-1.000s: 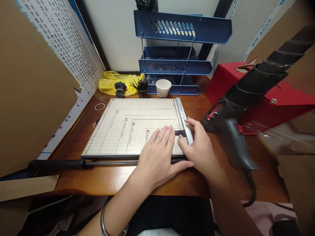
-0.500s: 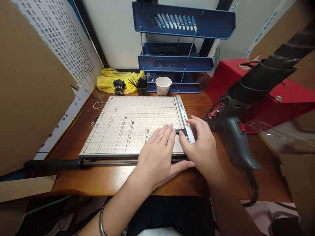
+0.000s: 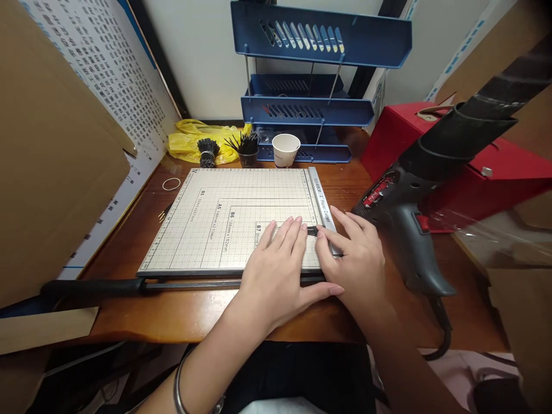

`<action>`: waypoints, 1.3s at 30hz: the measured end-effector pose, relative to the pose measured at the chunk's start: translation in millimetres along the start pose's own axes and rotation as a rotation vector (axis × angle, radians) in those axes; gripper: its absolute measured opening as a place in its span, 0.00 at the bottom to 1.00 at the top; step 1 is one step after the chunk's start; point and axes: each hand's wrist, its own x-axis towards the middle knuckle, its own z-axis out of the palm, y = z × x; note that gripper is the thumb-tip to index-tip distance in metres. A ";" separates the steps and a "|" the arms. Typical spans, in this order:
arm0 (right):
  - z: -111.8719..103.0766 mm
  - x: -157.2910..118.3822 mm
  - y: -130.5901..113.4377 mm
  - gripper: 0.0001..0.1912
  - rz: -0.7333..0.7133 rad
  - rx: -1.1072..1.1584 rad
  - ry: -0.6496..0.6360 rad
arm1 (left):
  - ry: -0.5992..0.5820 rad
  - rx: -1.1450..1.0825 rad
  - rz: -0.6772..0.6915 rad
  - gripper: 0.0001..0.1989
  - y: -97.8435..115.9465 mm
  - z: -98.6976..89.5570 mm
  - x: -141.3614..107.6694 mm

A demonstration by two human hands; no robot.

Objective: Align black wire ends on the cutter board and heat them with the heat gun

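A paper cutter (image 3: 202, 230) with a printed grid lies on the wooden table, its metal strip along the right side. My left hand (image 3: 278, 259) rests flat on the board, fingers stretched out, and covers part of a small row of black strips (image 3: 312, 230). At the strips' right end, beside the metal strip, my right hand (image 3: 353, 247) pinches them with thumb and index finger, its other fingers loosely bent. The far ends of the strips are hidden under my left hand.
The cutter's black handle (image 3: 95, 287) lies along the front left. Behind stand a white cup (image 3: 286, 150), a cup of black strips (image 3: 248, 150), a tied bundle (image 3: 208, 153) and blue shelves (image 3: 306, 111). A heat gun (image 3: 409, 224) and red box (image 3: 495, 167) are at right.
My right thumb and index finger have come together at the strips' right end. The other right fingers have shifted slightly right. My left hand has stayed in place.
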 end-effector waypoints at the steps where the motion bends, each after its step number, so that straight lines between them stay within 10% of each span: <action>1: 0.0 0.0 -0.3 0.11 0.002 -0.007 0.005 | -0.002 -0.003 -0.003 0.56 0.2 -0.3 0.2; 39: 2.8 -2.3 2.0 0.12 0.004 0.104 -0.027 | -0.016 -0.017 -0.019 0.52 0.9 -5.7 0.9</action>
